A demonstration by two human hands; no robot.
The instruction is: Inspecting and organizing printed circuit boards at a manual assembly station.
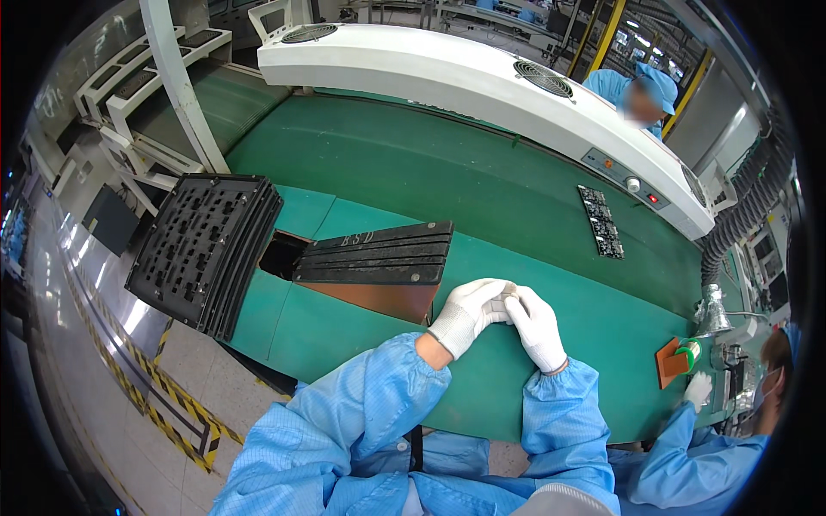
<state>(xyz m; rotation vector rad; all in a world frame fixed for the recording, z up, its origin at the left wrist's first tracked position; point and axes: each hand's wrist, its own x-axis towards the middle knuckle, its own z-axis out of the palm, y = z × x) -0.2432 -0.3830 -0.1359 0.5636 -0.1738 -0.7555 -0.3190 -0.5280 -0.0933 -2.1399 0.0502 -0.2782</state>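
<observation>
Both of my hands wear white gloves and meet over the green mat point(379, 344), fingertips touching. My left hand point(469, 316) is closed, its fingers bent toward the right one. My right hand point(537, 328) is closed too, thumb and fingers pinched against the left fingertips. A small greyish-brown bit shows between the fingertips, too small and covered to name. Left of my left hand stands a black slotted rack point(379, 255) with a brown side panel point(379, 298).
A stack of black trays point(202, 249) stands at the left. Beyond the mat runs a green conveyor belt point(413, 159) carrying a circuit board panel point(601, 222), below a white fan unit point(413, 64). At right are a solder spool point(688, 351), a duct point(712, 310) and a co-worker's gloved hand point(699, 389).
</observation>
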